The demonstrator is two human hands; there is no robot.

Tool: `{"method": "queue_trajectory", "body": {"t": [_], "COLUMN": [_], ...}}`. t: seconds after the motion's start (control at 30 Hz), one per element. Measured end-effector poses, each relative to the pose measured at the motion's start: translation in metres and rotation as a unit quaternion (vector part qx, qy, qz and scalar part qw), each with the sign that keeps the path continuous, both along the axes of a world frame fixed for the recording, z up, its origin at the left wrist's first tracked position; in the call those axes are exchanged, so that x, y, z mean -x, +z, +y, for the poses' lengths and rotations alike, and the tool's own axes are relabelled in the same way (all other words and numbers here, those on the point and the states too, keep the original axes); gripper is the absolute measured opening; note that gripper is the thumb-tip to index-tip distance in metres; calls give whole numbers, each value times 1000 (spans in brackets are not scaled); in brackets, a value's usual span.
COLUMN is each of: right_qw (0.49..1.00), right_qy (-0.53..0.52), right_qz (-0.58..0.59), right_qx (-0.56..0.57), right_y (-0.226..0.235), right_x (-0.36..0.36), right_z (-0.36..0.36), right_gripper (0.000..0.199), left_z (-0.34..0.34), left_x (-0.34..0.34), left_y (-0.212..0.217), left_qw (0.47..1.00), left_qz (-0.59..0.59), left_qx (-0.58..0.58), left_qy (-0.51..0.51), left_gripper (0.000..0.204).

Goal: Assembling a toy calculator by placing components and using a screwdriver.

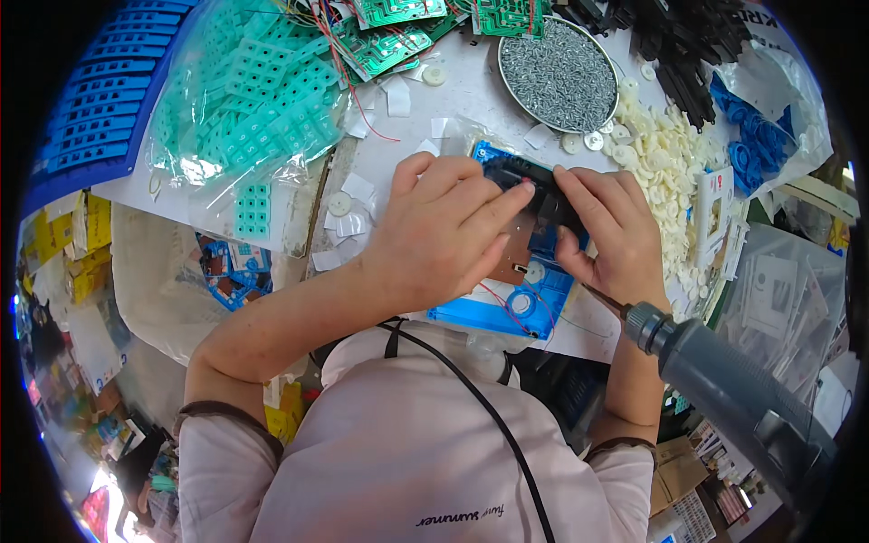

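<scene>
A blue plastic casing point(448, 312) lies in front of me on the table, with a brown circuit board point(509, 262), thin red wires and a small round part point(522, 301) inside. Across its far end sits a black plastic part point(563, 214). My left hand point(444, 226) bends over the casing, its fingertips down on the black part beside a small red spot. At the casing's right edge, my right hand point(620, 222) grips the black part between thumb and fingers. A grey electric screwdriver point(724, 371) slants in from the lower right, its bit crossing near my right wrist.
A round dish of screws point(557, 77) stands at the back. Cream plastic pieces point(665, 172) heap on the right, below black parts point(688, 54). Bagged turquoise keypads point(262, 109) and green circuit boards point(389, 50) lie far left. A bin point(163, 299) sits lower left.
</scene>
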State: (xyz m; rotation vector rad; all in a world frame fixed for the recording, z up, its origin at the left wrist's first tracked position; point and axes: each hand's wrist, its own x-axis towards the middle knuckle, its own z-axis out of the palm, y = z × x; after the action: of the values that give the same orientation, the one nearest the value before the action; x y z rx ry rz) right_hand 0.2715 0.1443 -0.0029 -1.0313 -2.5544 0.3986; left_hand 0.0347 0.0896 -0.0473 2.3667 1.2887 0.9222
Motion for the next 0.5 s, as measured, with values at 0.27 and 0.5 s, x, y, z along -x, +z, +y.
{"method": "queue_trajectory", "body": {"t": [0.27,0.5], "right_qw": [999,995], "right_qy": [-8,-8], "right_qz": [21,53], "right_qx": [-49,-86], "right_y": [-13,-18], "right_x": [2,7], "right_z": [-11,-16], "right_gripper": [62,54], "left_z": [3,-8], "left_x": [-1,5], "left_y": [-1,2], "left_qw": [999,999], "left_qz": [-24,-19], "left_qx": [21,13], "left_qy": [-27,-42], "left_gripper": [61,56]}}
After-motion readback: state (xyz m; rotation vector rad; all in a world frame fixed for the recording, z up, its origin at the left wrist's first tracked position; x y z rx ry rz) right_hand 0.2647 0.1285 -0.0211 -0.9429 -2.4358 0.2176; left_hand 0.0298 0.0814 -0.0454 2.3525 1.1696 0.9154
